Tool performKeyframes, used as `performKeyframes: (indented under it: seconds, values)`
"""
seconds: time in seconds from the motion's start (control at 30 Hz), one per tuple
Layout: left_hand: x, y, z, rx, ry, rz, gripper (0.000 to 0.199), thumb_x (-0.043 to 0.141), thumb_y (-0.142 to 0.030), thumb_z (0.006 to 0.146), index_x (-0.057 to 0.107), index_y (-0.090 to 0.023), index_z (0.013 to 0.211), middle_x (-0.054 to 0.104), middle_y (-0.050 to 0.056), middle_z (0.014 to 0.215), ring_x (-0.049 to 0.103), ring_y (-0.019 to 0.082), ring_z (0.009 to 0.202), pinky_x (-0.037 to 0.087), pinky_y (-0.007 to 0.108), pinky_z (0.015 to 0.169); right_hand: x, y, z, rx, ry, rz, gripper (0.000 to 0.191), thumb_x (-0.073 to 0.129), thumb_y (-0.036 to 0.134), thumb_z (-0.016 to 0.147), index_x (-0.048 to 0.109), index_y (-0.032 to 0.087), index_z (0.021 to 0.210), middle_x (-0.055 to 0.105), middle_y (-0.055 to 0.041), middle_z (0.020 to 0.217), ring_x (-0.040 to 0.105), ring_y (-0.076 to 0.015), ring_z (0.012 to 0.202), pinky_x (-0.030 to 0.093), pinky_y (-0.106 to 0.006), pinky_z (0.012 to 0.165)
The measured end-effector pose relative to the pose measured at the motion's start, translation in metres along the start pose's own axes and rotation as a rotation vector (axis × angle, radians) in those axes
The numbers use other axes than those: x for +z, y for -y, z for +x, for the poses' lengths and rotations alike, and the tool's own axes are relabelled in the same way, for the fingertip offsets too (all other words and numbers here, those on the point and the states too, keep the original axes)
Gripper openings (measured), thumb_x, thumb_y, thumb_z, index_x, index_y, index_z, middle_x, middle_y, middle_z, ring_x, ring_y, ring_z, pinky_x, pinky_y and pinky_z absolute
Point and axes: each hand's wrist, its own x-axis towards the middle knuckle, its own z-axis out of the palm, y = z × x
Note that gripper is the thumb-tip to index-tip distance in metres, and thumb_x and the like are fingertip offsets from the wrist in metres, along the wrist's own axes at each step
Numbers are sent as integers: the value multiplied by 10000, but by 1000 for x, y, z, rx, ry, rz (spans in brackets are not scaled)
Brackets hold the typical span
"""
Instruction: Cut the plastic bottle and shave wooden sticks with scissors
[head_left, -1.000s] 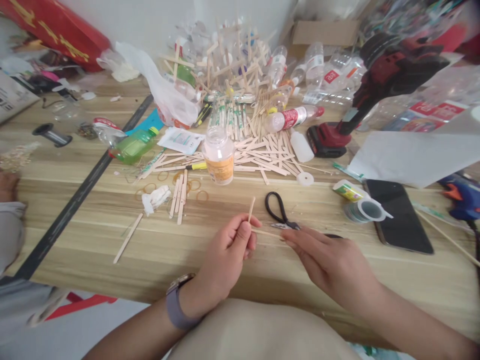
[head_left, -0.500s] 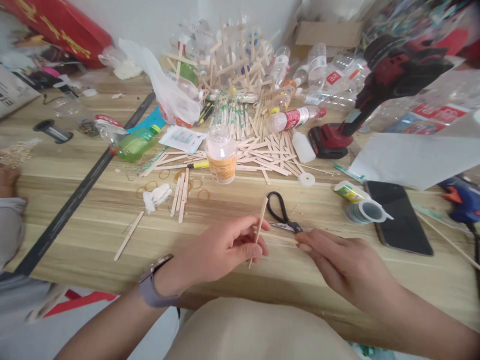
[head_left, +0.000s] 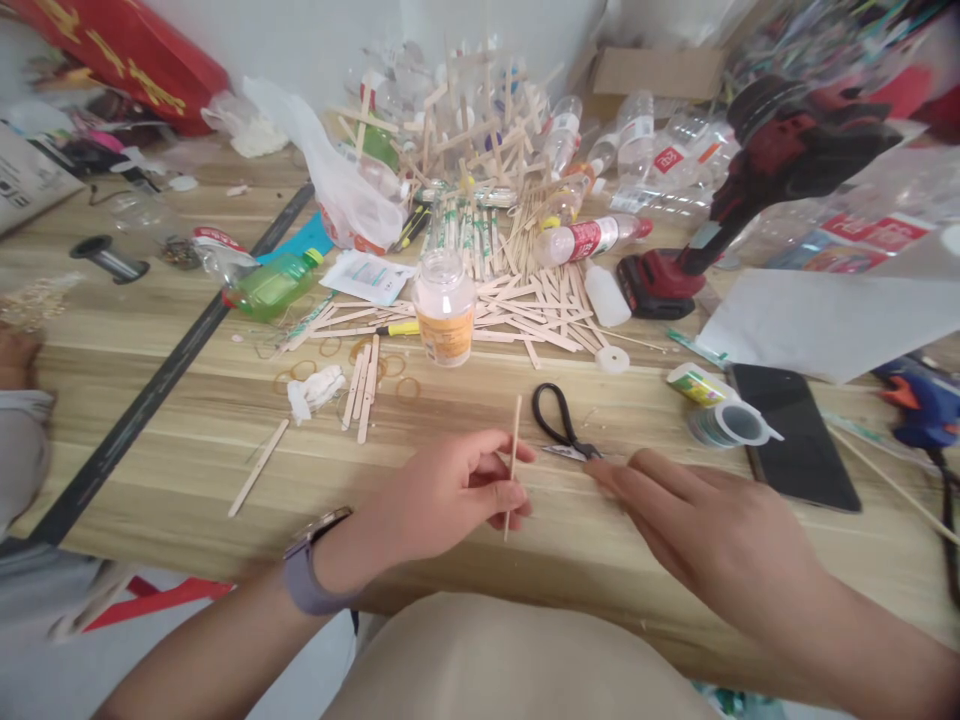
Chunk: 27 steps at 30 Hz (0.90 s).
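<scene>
Between the thumb and fingers of my left hand (head_left: 480, 490) stands a thin wooden craft stick (head_left: 514, 455), nearly upright and seen edge-on. My right hand (head_left: 675, 510) is closed in a pinch to the right of it. What its fingertips hold, if anything, I cannot make out. Just beyond those fingertips lie black-handled scissors (head_left: 559, 420), their blades partly hidden. Farther left on the table is a single craft stick (head_left: 259, 468). A small group of craft sticks (head_left: 362, 390) lies beside a crumpled white tissue (head_left: 315, 392).
A clear jar with an orange label (head_left: 444, 335) stands before a heap of craft sticks (head_left: 532, 312). To the right are a cordless drill (head_left: 667, 280), an open small tub (head_left: 735, 424), a phone (head_left: 799, 435) and a glue gun (head_left: 919, 400). Another person's hand (head_left: 16, 355) shows at left.
The stick in my left hand has turned from slanted to nearly upright. My right hand has shifted slightly left; a pale strip seen earlier at its fingertips no longer shows clearly.
</scene>
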Motion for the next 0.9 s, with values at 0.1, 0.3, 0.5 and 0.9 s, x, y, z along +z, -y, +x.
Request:
performKeyframes:
  seconds: [0.1,0.3,0.5,0.9]
  values:
    - [8,5,8,-65,73,-251,239,581,-211,871,570,-141,1099,658,13,747,624,122,664,504,285,678,4,7,11,-144,-29,-163,303,316,73,947,577,123,1092,592,-18,678,559,-166,583,372,-298,526]
    - [14,11,11,-18,71,-294,457,638,-225,850,543,-183,1295,657,8,749,633,124,647,512,281,654,17,17,23,-126,-59,-38,278,323,77,934,573,177,866,582,5,640,522,-137,526,312,-280,468]
    - [12,7,7,16,1,-93,551,626,-234,842,505,-202,1379,664,-5,723,632,141,674,503,303,713,22,17,20,37,-18,197,232,371,95,938,532,195,803,584,29,646,517,-96,465,261,-252,421]
    - [13,4,3,179,-45,201,445,579,-259,880,569,-253,1325,670,-14,801,619,151,752,458,264,723,10,17,23,141,45,531,206,406,101,937,487,207,780,544,38,636,485,-85,494,347,-202,464]
